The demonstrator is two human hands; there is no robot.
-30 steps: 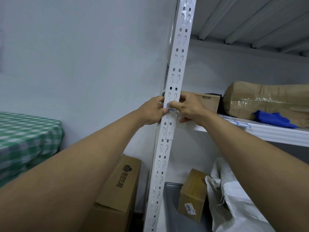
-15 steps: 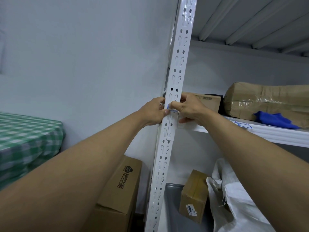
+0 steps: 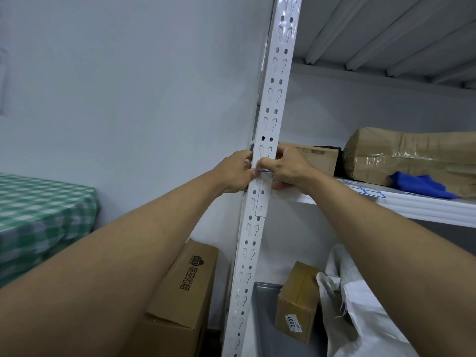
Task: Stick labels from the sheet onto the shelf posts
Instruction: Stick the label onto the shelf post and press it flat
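Note:
A white perforated shelf post (image 3: pixel 277 86) runs up the middle of the view. My left hand (image 3: pixel 233 173) grips its left edge and my right hand (image 3: pixel 288 168) grips its right edge, fingers curled behind it. Both thumbs press on the post's front face, where the blue edge of a label (image 3: pixel 265 171) shows between them. Most of the label is hidden under the thumbs. The label sheet (image 3: pixel 365 189), white with blue outlines, lies flat on the shelf board (image 3: pixel 425 207) to the right of my right hand.
On the shelf board stand a cardboard box (image 3: pixel 319 158), a taped brown parcel (image 3: pixel 412 155) and a blue cloth (image 3: pixel 417 185). Below are a small box (image 3: pixel 298 302), a white sack (image 3: pixel 360 310) and a larger carton (image 3: pixel 185 287). A green checked cloth (image 3: pixel 38 215) lies far left.
Both hands stay at the same spot on the post with thumbs on the label. Only the view has shifted slightly.

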